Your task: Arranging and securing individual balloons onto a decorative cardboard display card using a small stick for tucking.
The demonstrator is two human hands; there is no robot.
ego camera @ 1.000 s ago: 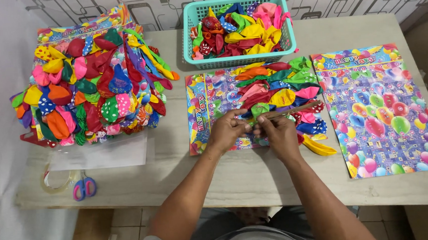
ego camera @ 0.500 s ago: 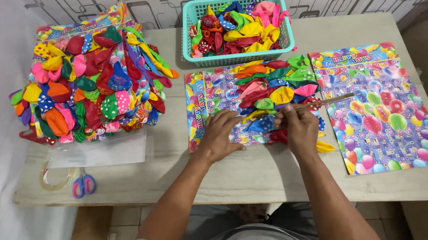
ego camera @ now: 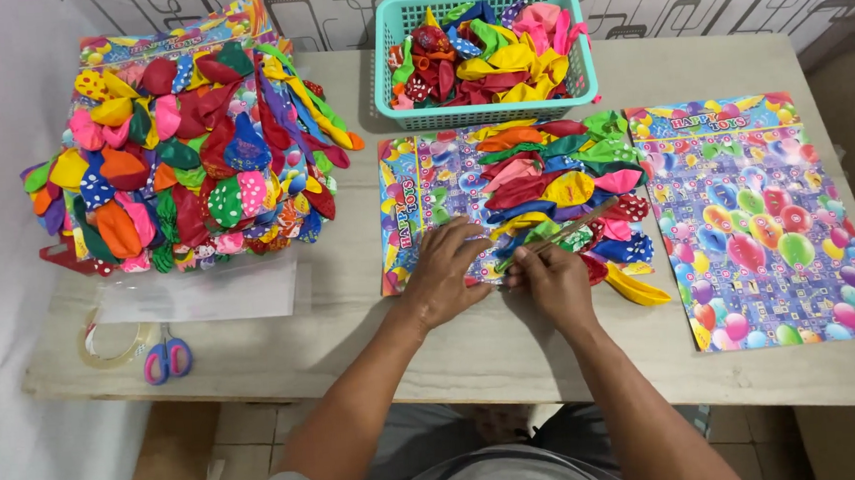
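Stick (ego camera: 559, 233) pinched in right hand (ego camera: 551, 283), tip angled up-right over balloons (ego camera: 554, 186). Left hand (ego camera: 447, 274) just beside, fingers spread flat on card (ego camera: 402, 212), grasping nothing.

Worktop (ego camera: 515, 349): pale stone-look slab, against patterned wall. Far left: big heap of flat balloons (ego camera: 182, 167) on printed cards. In front of heap: clear plastic sheet (ego camera: 206, 294). Near left edge: tape roll (ego camera: 109, 342), beside it scissors (ego camera: 167, 358) with blue and pink handles. Far middle: teal basket (ego camera: 487, 114), full of balloons. In front of basket: printed card (ego camera: 416, 216) carrying rows of balloons. Right: second printed card (ego camera: 763, 227), lying flat, bare. Yellow balloon (ego camera: 637, 289) between two cards.
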